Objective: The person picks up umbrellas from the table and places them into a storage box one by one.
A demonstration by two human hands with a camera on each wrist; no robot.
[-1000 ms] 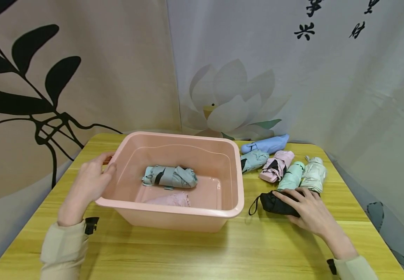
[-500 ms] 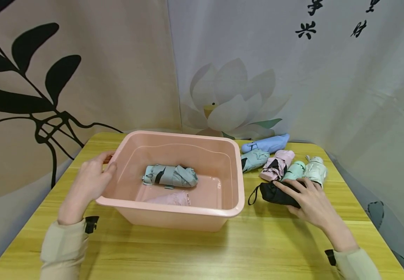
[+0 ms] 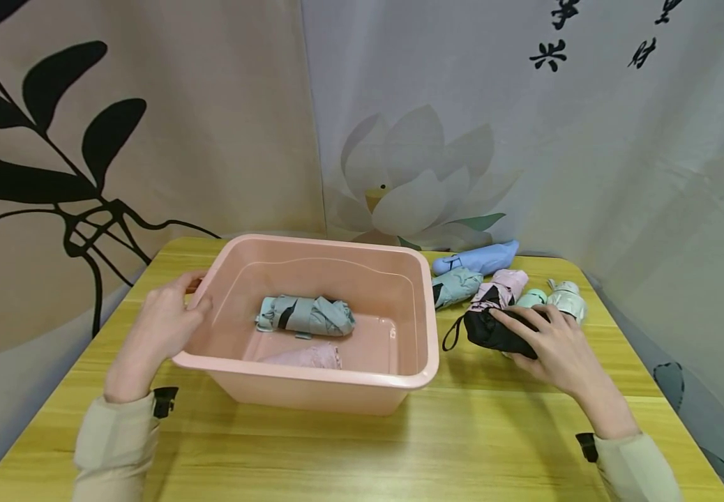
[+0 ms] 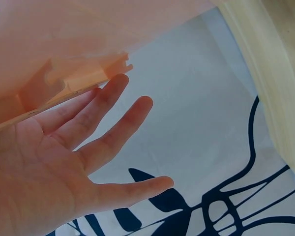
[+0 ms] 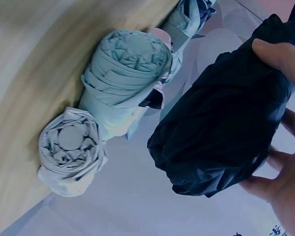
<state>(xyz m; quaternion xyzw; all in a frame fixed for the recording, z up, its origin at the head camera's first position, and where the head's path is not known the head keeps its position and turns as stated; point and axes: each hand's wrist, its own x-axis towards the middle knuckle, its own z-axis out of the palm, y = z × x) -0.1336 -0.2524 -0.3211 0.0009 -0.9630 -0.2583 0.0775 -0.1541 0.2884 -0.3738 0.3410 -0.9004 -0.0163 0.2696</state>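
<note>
My right hand [image 3: 563,355] grips a black folded umbrella [image 5: 221,113] with a wrist loop, thumb on one side and fingers on the other. It is held above the table over a mint umbrella [image 3: 531,298], partly hiding it and a pink umbrella [image 3: 508,284]. At the left, my left hand [image 3: 164,317] holds the rim of a pink plastic tub [image 3: 337,380], thumb on top. The left wrist view shows its fingers [image 4: 105,142] nearly straight and spread below the rim. Inside the tub lie a grey-green umbrella [image 3: 305,317] and a pale pink umbrella [image 3: 305,356].
A blue umbrella [image 3: 478,259], a grey-green umbrella [image 3: 459,287] and a whitish umbrella [image 3: 567,301] lie at the back right of the wooden table [image 3: 312,453]. Behind the table hangs a printed curtain [image 3: 243,139].
My right hand has moved the black umbrella away from me, and it now covers more of the mint and pink umbrellas. The left hand and the tub have stayed in place.
</note>
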